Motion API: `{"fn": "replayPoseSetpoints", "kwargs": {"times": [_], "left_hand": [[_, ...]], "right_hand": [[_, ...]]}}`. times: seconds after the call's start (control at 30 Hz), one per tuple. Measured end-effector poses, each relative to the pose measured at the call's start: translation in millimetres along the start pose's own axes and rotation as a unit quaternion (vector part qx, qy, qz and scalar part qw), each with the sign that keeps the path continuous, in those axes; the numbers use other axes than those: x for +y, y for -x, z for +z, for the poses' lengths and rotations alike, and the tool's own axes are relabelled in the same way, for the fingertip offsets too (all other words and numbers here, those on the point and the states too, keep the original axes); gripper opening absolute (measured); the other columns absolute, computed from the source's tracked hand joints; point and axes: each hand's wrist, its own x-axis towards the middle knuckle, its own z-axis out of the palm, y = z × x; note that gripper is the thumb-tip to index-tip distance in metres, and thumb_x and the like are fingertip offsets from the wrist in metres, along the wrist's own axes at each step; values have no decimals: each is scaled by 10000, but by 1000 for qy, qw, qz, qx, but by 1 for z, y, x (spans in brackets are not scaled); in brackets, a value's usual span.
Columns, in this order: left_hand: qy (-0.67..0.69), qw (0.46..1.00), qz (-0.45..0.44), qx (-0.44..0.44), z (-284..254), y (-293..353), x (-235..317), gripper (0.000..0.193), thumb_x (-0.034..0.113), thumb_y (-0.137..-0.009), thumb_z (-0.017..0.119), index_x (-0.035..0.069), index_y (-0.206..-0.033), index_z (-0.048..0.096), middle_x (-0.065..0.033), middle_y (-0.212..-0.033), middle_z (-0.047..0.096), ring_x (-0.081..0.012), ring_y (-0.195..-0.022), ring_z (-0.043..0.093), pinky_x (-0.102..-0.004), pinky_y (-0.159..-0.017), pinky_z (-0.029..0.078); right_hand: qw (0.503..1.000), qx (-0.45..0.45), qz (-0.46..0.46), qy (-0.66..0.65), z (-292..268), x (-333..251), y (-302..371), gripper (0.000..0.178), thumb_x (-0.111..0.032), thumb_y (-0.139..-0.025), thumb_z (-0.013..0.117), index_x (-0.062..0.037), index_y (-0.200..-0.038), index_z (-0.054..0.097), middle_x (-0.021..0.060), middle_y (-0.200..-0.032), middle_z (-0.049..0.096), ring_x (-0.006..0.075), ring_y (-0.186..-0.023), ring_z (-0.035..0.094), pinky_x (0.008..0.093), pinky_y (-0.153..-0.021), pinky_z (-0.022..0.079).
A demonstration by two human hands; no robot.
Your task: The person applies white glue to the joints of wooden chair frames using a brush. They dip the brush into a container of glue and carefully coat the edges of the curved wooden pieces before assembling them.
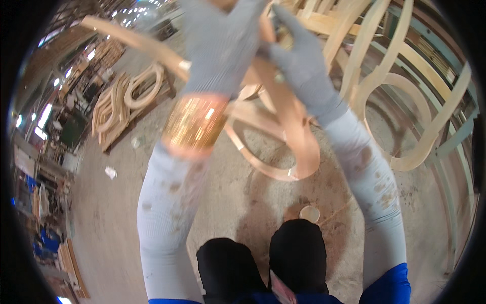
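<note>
Both my hands wear grey knit gloves and reach up to the top of the head view, blurred by motion. My left hand (225, 35) is cut off by the upper edge, so its fingertips are hidden; a shiny gold band (195, 123) wraps that wrist. A curved wooden frame (302, 147) with a rounded loop at its lower end hangs between my arms. My right hand (304, 63) closes loosely on its upright, thumb across the wood. Behind my left hand, a long pale wooden strip (134, 41) slants to the upper left; whether it joins the frame is unclear.
Several curved wooden frames (417, 157) stand at the right beside metal rails (450, 202). More curved parts (144, 91) lie stacked on the floor at left. A small round lid-like disc (309, 214) lies near my knees, and a crumpled white scrap (111, 172) farther left.
</note>
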Motion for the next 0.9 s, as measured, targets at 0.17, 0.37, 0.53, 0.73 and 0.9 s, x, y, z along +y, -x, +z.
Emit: {"fn": "replayPoseSetpoints", "kwargs": {"times": [0.17, 0.37, 0.53, 0.73, 0.9], "left_hand": [[193, 956, -209, 67, -41, 36, -18, 361, 150, -883, 580, 6, -1210, 528, -147, -1244, 442, -247, -1091, 516, -345, -909, 447], [175, 812, -500, 245, -74, 141, -179, 546, 297, -908, 538, -41, -1309, 385, -156, -1345, 386, -249, -1197, 435, -343, -1024, 326], [335, 810, -471, 95, -19, 192, -223, 584, 308, -882, 524, -54, -1310, 363, -105, -1201, 460, -213, -1109, 444, -332, -974, 342], [517, 720, -454, 94, 19, 157, -206, 670, 303, -814, 616, -41, -1309, 324, -79, -1083, 475, -159, -1025, 470, -334, -895, 407], [572, 630, -499, 166, 29, 120, -169, 546, 241, -859, 604, -11, -1283, 370, -93, -1102, 493, -191, -991, 539, -322, -822, 465]], "right_hand": [[995, -25, 59, 74, 13, 5, -2, 780, -353, -716, 713, 43, -1318, 414, 217, -1292, 485, 290, -1225, 450, 354, -1042, 327], [986, -39, 130, 94, 21, -7, -14, 820, -369, -650, 743, 69, -1276, 445, 214, -1266, 503, 296, -1198, 470, 355, -1024, 348], [972, 14, 235, -13, -1, -23, -5, 717, -251, -667, 689, 55, -1268, 445, 132, -1169, 555, 189, -1114, 510, 292, -968, 382], [954, 103, 277, -51, -38, -21, 32, 618, -143, -660, 643, 45, -1216, 449, 93, -1091, 580, 174, -970, 584, 280, -847, 469], [943, 185, 249, -120, -64, -17, 60, 594, -59, -658, 576, 37, -1226, 433, 101, -1088, 579, 200, -956, 597, 312, -823, 491]]}}
